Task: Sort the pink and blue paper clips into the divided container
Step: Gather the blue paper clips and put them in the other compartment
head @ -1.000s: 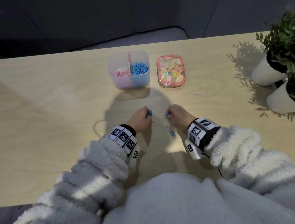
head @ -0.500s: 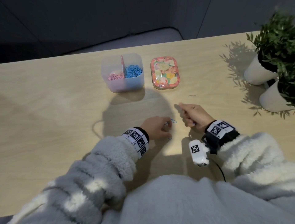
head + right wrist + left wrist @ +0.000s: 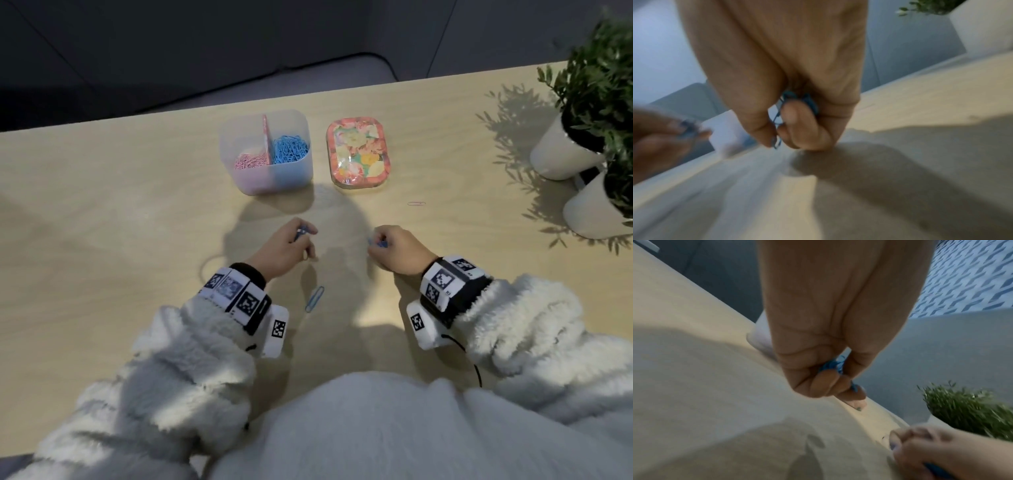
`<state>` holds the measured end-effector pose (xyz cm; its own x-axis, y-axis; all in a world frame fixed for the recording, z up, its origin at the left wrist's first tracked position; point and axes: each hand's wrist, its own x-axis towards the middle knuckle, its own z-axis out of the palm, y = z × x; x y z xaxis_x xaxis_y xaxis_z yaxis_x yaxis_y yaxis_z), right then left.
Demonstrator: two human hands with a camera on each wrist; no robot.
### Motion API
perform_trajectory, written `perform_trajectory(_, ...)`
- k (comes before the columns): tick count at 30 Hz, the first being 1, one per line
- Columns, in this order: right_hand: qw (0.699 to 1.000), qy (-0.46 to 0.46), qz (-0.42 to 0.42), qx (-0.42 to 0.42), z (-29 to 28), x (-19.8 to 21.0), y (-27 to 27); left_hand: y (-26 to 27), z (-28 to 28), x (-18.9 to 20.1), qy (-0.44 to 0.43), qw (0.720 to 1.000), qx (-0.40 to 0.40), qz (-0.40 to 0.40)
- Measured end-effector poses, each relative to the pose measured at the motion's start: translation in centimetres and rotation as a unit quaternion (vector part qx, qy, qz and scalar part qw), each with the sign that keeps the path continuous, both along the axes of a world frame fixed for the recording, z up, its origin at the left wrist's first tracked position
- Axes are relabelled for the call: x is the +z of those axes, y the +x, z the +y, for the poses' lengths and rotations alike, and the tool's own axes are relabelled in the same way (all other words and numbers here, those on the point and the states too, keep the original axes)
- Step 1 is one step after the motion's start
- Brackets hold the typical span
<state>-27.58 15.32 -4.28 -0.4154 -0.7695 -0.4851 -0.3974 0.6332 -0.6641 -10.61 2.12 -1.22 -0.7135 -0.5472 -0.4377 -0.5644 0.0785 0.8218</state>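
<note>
The divided container (image 3: 239, 173) stands at the table's far middle, with pink clips (image 3: 249, 161) in its left half and blue clips (image 3: 289, 149) in its right half. My left hand (image 3: 301, 236) is curled and grips blue paper clips (image 3: 831, 365). My right hand (image 3: 378, 241) is also curled, and it pinches blue paper clips (image 3: 795, 100) at the fingertips. One loose blue clip (image 3: 315, 298) lies on the table between my wrists. A single pink clip (image 3: 416, 204) lies farther right, below the tin.
A floral tin (image 3: 358, 152) sits right of the container. Two white pots with green plants (image 3: 568, 150) (image 3: 597, 209) stand at the right edge. The table's far edge (image 3: 171, 111) runs just behind the container.
The left hand has moved forward from the near blue clip, which now lies loose behind it. The right hand has lowered and curled over its blue clips.
</note>
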Motion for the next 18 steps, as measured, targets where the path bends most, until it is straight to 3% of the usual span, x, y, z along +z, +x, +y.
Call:
perform_trajectory(2,0.986,-0.026,-0.150,-0.066,-0.6,0.9,-0.5,1.1,0.1,-0.1,-0.013,0.997,-0.022,-0.066)
perform_trajectory(4,0.969,-0.045,-0.228,-0.083,-2.0,2.3,-1.1,2.0,0.7,-0.8,-0.064,0.986,-0.086,-0.127)
perform_trajectory(7,0.959,-0.065,-0.261,-0.095,-5.4,4.8,-1.9,2.3,1.9,-1.8,-0.144,0.958,-0.157,-0.194)
perform_trajectory(11,0.942,-0.080,-0.295,-0.139,-11.2,7.8,-1.9,1.6,2.8,-2.2,-0.268,0.908,-0.231,-0.226)
perform_trajectory(16,0.917,-0.127,-0.322,-0.199,-17.0,10.4,-0.3,1.5,2.7,-2.2,-0.279,0.895,-0.260,-0.232)
perform_trajectory(18,0.913,-0.116,-0.341,-0.189,-18.4,10.6,0.2,1.5,2.4,-1.8,-0.251,0.914,-0.232,-0.217)
